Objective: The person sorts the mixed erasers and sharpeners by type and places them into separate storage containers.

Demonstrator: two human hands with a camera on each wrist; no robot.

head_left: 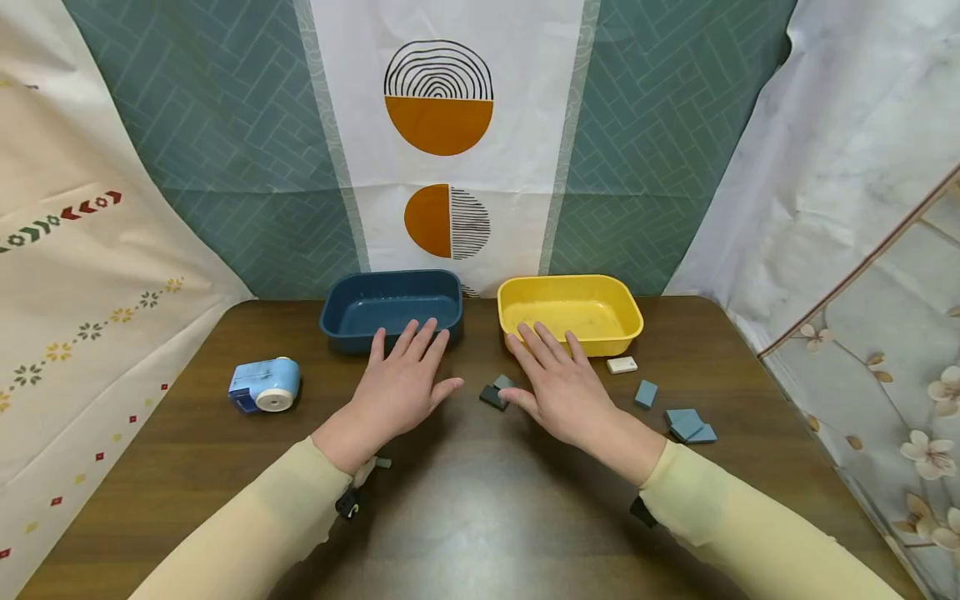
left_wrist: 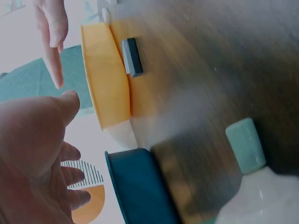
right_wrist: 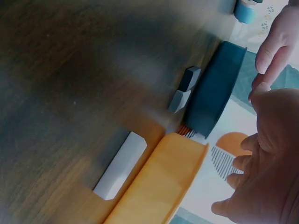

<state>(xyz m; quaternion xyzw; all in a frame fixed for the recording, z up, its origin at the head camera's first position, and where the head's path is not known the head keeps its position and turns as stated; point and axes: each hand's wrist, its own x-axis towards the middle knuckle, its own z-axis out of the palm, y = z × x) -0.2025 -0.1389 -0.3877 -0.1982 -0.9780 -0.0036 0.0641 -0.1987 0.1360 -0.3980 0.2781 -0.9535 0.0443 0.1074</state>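
Note:
My left hand (head_left: pixel 403 385) is held over the table with its fingers spread, palm down, fingertips overlapping the front of a dark blue bin (head_left: pixel 348 342). My right hand (head_left: pixel 564 392) is spread the same way, its fingertips in front of a yellow bin (head_left: pixel 611 345). Neither hand holds anything. By the right thumb lie a black block (head_left: pixel 492 398) and a grey block (head_left: pixel 503 382) touching each other. A pale green block (left_wrist: pixel 245 145) and a white object (left_wrist: pixel 261 200) are close to the left wrist, mostly hidden by the arm in the head view.
At the left stands a light blue device with a white round knob (head_left: pixel 275 400). Right of the right hand lie a white block (head_left: pixel 622 365), a single blue-grey block (head_left: pixel 646 393) and several overlapping blue-grey blocks (head_left: pixel 686 426). Patterned cloth (head_left: pixel 630 150) hangs behind the brown table (head_left: pixel 465 517).

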